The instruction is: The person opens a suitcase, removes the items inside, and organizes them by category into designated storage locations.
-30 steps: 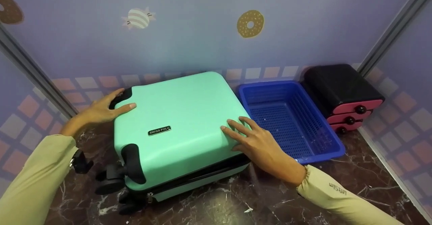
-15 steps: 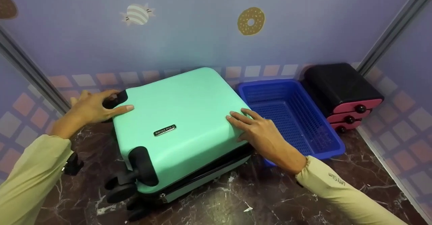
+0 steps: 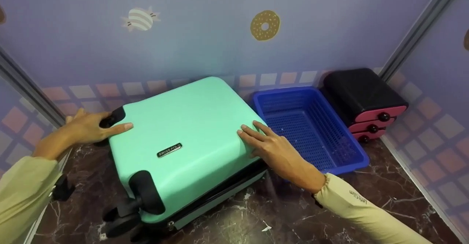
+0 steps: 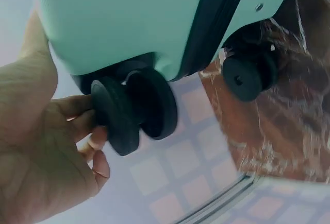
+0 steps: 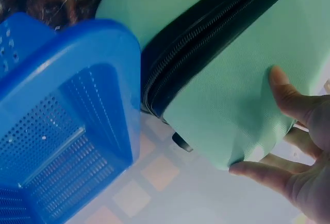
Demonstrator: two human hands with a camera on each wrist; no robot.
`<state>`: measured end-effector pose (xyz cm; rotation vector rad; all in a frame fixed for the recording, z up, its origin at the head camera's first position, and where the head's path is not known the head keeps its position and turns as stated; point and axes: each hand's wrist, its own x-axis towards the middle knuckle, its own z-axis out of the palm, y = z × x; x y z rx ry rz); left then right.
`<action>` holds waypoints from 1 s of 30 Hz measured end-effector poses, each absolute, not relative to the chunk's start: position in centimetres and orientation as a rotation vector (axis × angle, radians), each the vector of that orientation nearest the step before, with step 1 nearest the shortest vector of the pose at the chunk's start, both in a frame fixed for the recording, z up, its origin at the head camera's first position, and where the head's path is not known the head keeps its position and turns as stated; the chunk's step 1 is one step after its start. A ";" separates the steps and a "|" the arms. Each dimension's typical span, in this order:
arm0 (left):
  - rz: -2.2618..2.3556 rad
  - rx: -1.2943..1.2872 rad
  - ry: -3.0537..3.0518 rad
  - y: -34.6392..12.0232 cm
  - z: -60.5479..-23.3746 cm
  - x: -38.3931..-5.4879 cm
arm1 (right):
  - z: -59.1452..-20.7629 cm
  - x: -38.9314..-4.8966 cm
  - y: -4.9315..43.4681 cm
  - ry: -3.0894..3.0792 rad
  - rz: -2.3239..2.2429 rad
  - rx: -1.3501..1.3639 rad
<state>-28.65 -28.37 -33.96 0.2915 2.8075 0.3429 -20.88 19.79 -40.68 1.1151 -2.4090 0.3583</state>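
Note:
A mint green hard-shell suitcase lies flat on the floor, its black wheels at the left end. My left hand is at its far left corner, thumb on the upper face and fingers round the wheel there. Fairly straight fingers of my right hand rest on the suitcase's near right corner. In the right wrist view the thumb presses the suitcase's side. A dark zip band runs round the side. A black nameplate is on the upper face.
A blue perforated basket stands close to the suitcase's right end. Beyond it, a black box with pink drawers sits in the corner. Patterned walls rise behind and on both sides of the dark marbled floor.
The suitcase's wheeled end has swung toward me and slightly left. My left hand has moved with it, while the right hand has stayed at the near right corner.

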 end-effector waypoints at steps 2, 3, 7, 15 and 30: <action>0.287 0.302 2.830 -28.8 -33.9 -27.8 | -40.6 -21.1 19.7 -2.415 0.398 1.145; 0.268 0.298 2.835 -28.9 -33.9 -27.4 | -40.5 -21.4 19.8 -2.420 0.420 1.153; 0.238 0.320 2.869 -28.7 -33.7 -26.5 | -39.8 -23.3 20.6 -2.463 0.492 1.104; 0.357 0.339 2.879 -26.9 -34.5 -24.9 | -39.9 -24.8 23.4 -2.648 0.567 0.742; 0.897 0.368 2.625 -28.5 -38.2 -25.3 | -41.0 -19.4 18.4 -2.832 1.564 0.222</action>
